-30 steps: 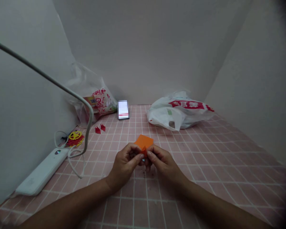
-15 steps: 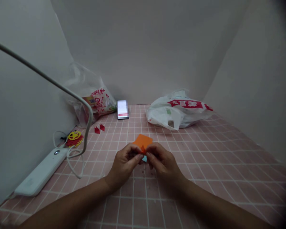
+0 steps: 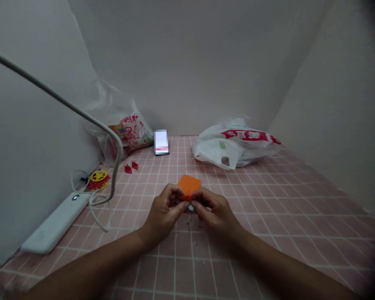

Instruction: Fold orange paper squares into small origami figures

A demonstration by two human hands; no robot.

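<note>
An orange sheet of paper [image 3: 190, 182] is held between both hands at the middle of the view, with a fold along its near edge. My left hand [image 3: 168, 207] pinches that near edge from the left, thumb against fingers. From the right, my right hand [image 3: 213, 208] pinches the same edge, its fingertips almost touching those of the left. A small light-blue piece [image 3: 191, 207] shows just below the fingertips; most of it is hidden, and I cannot tell what it is.
Two small red folded pieces [image 3: 131, 167] lie left of centre. Behind stand a clear plastic bag [image 3: 133, 129], a lit phone [image 3: 161, 142] and a white plastic bag [image 3: 215, 146]. A white power strip [image 3: 56, 223], cable [image 3: 117, 166] and yellow-red discs [image 3: 98, 179] line the left wall.
The small upright point of orange paper between the fingertips now lies flatter along the near edge. Both hands keep their pinch, almost in place. The view has shifted slightly.
</note>
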